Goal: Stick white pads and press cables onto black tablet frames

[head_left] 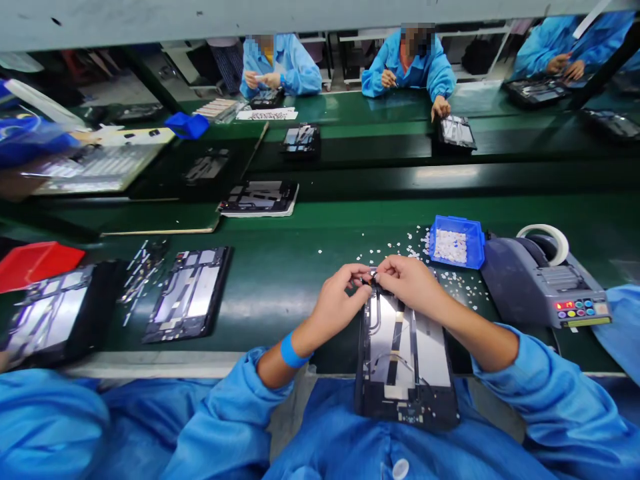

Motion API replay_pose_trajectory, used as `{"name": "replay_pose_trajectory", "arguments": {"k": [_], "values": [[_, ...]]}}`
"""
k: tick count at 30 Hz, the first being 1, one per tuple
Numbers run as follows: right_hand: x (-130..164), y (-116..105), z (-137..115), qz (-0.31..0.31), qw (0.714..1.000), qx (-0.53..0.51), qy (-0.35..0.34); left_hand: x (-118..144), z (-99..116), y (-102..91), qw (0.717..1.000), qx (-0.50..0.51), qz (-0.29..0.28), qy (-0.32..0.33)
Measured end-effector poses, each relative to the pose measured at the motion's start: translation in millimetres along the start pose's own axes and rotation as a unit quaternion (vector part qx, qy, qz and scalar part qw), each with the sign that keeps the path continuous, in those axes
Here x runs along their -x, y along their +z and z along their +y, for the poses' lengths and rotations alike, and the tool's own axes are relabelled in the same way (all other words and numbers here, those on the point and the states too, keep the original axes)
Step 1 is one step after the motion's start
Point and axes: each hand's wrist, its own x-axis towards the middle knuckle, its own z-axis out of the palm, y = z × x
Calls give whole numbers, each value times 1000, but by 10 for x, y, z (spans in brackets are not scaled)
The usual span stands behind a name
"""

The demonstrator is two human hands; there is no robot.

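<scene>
An opened tablet lies in front of me, its near end over the bench edge, with silver battery cells, dark flex cables and a small circuit board showing. My left hand is at its far left corner, thumb and forefinger pinched together. Right beside it my right hand pinches at the same far end. Between the fingertips is a small dark part, too small and too covered to name. A blue bracelet circles my left wrist.
Right of the tablet stand a blue bin of small white pieces, several scattered around it, and a grey tape dispenser. Leftward lie another open tablet, loose metallic strips and a red bin. Co-workers in blue sit across and at left.
</scene>
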Motion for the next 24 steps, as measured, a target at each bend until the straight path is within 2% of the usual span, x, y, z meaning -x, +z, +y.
{"name": "replay_pose_trajectory", "arguments": {"k": [3, 6, 10, 14, 19, 22, 24], "values": [[48, -5, -12, 8, 999, 27, -22, 8, 101, -22, 997, 41, -14, -68], [96, 41, 3, 50, 991, 103, -71, -30, 144, -22, 995, 43, -4, -90], [201, 124, 79, 113, 947, 255, -162, -6, 130, 22, 997, 23, 17, -77], [242, 98, 145, 97, 934, 267, -215, 86, 111, 46, 998, -41, 31, -25], [211, 85, 144, 77, 939, 252, -221, 124, 115, 31, 995, -94, 30, 25], [200, 118, 89, 86, 943, 260, -191, 94, 126, 37, 997, -69, 19, 5], [161, 26, 73, 93, 941, 282, -161, 55, 129, 46, 999, -27, 12, -27]]}}
